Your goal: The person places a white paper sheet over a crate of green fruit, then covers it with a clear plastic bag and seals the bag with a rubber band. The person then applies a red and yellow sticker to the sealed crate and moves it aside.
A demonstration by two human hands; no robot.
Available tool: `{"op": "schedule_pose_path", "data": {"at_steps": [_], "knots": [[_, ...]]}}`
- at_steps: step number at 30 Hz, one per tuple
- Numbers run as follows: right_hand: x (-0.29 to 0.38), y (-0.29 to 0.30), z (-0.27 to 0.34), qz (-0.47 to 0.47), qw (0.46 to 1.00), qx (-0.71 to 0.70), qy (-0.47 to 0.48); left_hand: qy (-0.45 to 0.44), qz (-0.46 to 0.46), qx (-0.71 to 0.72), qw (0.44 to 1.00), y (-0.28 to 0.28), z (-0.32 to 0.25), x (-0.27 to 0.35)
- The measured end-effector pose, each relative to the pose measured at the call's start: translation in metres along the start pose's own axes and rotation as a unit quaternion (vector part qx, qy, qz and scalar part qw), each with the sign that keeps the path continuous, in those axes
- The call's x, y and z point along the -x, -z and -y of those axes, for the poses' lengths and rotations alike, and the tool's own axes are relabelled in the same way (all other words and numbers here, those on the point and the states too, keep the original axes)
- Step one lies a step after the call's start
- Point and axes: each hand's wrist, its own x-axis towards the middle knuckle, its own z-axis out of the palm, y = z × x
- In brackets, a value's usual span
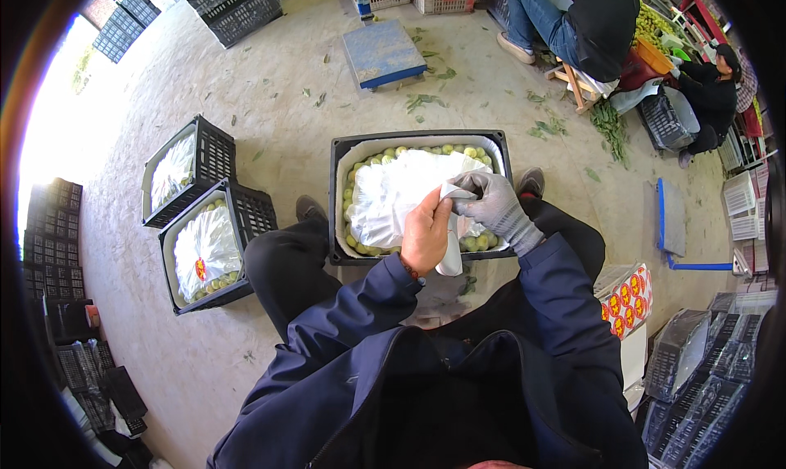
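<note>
My bare left hand [426, 230] and my right hand [495, 203], in a grey knit glove, meet above a black plastic crate [419, 261]. Between their fingers they pinch a folded white strip [452, 257], one end hanging below my left hand. I cannot tell whether the strip is paper or cloth. Inside the crate, a pale liner surrounds round green fruit [482, 241]. Crumpled white plastic film [384, 192] covers the fruit's middle, leaving fruit showing around its edges. The crate stands on the floor between my feet; my hands hide its right part.
Two filled crates [218, 248] stand at my left, one bearing a red-and-yellow sticker. A sticker sheet [627, 302] lies at my right. Ahead is a blue platform scale [384, 51]. Two people [599, 33] sit near fruit at upper right. Crates [700, 371] are stacked lower right.
</note>
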Motion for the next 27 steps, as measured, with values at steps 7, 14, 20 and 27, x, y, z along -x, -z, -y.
{"op": "schedule_pose_path", "data": {"at_steps": [7, 14, 20, 27], "knots": [[-0.004, 0.009, -0.003, 0.018, 1.0, 0.011, 0.004, 0.022, -0.016, 0.064, 0.998, -0.011, 0.01, -0.004], [-0.002, 0.016, -0.004, 0.034, 0.996, -0.07, 0.042, 0.027, -0.013, 0.063, 0.998, -0.011, 0.013, -0.009], [-0.003, 0.019, -0.007, 0.039, 0.996, -0.074, -0.004, 0.037, -0.031, 0.057, 0.997, -0.015, 0.024, -0.01], [-0.007, 0.026, -0.016, 0.017, 0.994, -0.099, 0.031, 0.099, -0.056, 0.19, 0.975, -0.018, 0.027, -0.016]]}}
